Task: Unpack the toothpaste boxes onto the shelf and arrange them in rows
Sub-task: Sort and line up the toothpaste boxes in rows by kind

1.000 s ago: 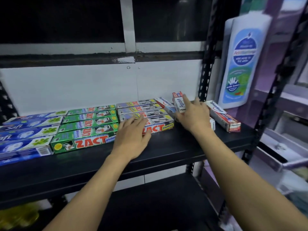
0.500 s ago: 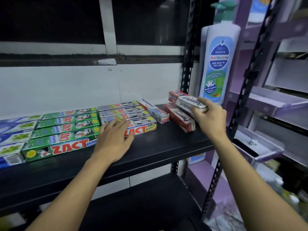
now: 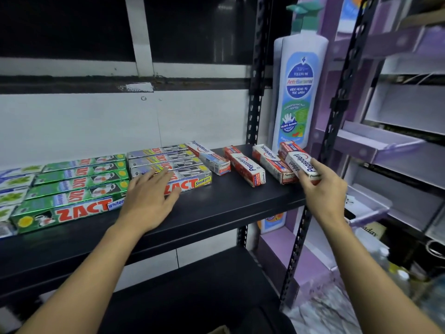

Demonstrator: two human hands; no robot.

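On the black shelf (image 3: 228, 208) lie rows of toothpaste boxes: blue ones (image 3: 12, 186) at the far left, green ZACT boxes (image 3: 72, 189), then silver ZACT Smokers boxes (image 3: 173, 162). My left hand (image 3: 149, 196) rests flat, fingers straight, on the front Smokers box (image 3: 192, 183). Three red-and-white Pepsodent boxes (image 3: 245, 166) lie apart and slanted to the right. My right hand (image 3: 322, 191) grips a further Pepsodent box (image 3: 297, 160) at the shelf's right end, its far end lifted.
A tall white wash bottle (image 3: 298, 92) stands behind the black shelf upright (image 3: 255, 97). Purple display racks (image 3: 385, 141) fill the right side. A lower black shelf (image 3: 192, 290) sits beneath. A white wall backs the shelf.
The view swung right. The Pepsodent boxes now lie spread apart on the shelf, and my right hand moved right with one box in its grip. My left hand stayed on the Smokers box.
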